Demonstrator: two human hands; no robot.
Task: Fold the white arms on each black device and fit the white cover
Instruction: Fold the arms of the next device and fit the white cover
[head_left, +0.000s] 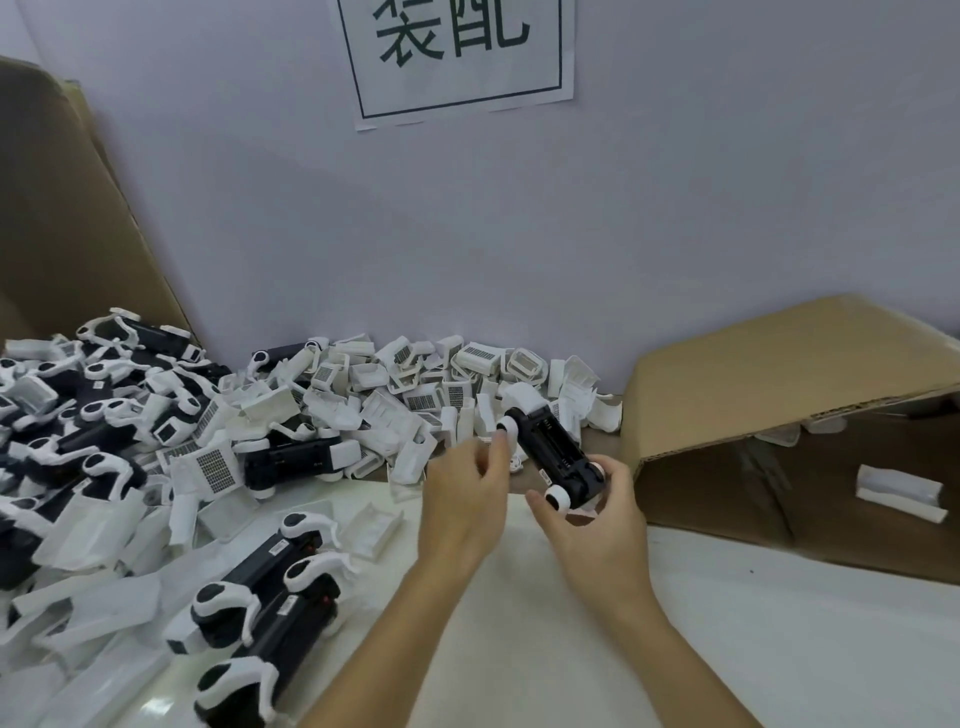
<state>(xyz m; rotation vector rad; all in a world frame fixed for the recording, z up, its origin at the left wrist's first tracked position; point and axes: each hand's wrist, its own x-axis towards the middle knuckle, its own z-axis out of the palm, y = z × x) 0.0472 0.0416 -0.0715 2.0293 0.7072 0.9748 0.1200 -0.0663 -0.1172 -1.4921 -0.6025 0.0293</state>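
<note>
At left of frame a heap of black devices (93, 415) and loose white covers (415, 384) lies on the table (779, 649); at centre, the left hand (467, 493) pinches a white arm (506, 428) of the held device (550, 449), whose near end the right hand (597, 514) grips, just left of the cardboard box (795, 395).

A white paper sign (457, 57) is stuck on the wall (727, 182) at the top of the view. It carries two large dark characters, 装配, inside a thin dark frame; the top of the characters is cut off by the picture edge. Some black devices (291, 551) near the left edge of the table (779, 649) have small white stickers (277, 546) with print, but this print is too small to read.
</note>
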